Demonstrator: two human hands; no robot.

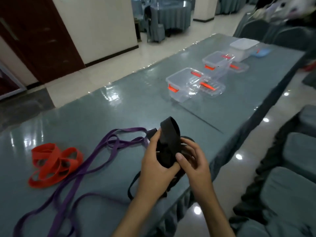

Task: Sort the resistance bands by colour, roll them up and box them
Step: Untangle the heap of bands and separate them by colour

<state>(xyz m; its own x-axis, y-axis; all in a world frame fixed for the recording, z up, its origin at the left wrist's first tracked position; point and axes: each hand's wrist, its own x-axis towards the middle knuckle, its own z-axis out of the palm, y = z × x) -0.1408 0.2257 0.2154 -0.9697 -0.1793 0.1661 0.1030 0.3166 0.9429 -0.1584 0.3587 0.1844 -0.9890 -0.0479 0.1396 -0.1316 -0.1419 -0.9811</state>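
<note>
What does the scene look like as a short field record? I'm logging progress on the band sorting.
left hand: grips the black band
right hand: holds the same black band, thumb pressed on it
black band: partly wound into a loop, tail trailing onto the table
purple bands: loose, unrolled on the table
red bands: in a loose heap, far left
near clear box: open, nothing visible inside
far clear box: open, nothing visible inside
boxed so far: nothing visible
</note>
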